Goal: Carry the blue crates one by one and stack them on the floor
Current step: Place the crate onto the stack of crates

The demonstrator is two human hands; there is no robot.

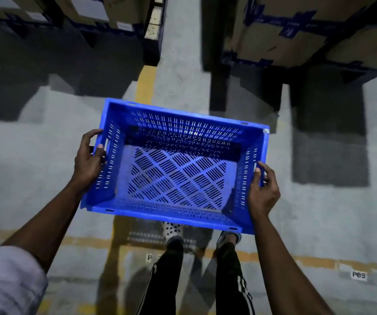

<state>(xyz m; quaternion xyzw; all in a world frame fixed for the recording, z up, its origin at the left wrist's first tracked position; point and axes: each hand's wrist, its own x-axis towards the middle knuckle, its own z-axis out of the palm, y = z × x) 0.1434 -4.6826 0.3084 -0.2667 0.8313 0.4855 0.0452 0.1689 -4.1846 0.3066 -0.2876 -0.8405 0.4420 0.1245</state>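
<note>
An empty blue plastic crate point(176, 173) with slotted walls and a lattice floor hangs in the air in front of me, above the grey concrete floor. My left hand point(88, 161) grips its left short wall, thumb hooked over the rim and fingers wrapped round the outside. My right hand point(263, 192) grips the right short wall the same way. The crate tilts slightly, its right side lower and nearer. My legs and shoes show just beneath its near edge.
Pallets of cardboard boxes point(296, 30) stand ahead on the right, and more boxes point(80, 12) ahead on the left, with an aisle between them. Yellow floor lines point(145, 85) run forward and across. A floor label point(359, 275) reads P05.
</note>
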